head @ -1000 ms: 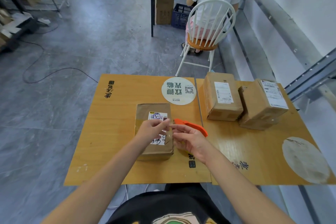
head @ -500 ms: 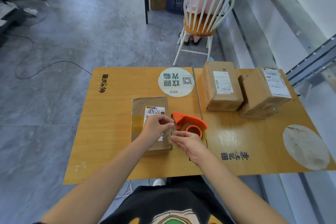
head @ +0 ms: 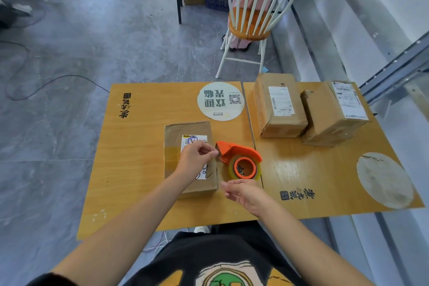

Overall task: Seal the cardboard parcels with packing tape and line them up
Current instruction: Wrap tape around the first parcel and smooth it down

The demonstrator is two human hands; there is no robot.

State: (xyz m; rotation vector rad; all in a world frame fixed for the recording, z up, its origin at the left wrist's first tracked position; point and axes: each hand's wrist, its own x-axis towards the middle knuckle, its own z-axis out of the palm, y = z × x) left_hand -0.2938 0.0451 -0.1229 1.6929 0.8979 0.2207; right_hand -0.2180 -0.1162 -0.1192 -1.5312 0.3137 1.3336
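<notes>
Parcel [head: 185, 132] lies lengthwise away from the person, the dispenser [head: 236, 151] nosing toward it. Left hand [head: 195, 160] pinches (what, I cannot tell); right hand [head: 243, 193] loose, empty.

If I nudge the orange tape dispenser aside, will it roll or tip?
Probably slides rather than rolls: the tape dispenser appears to lie on its side, roll face up. Tipping seems unlikely, since it sits low. The tape end that the left hand seems to pinch may tug it back.
</notes>
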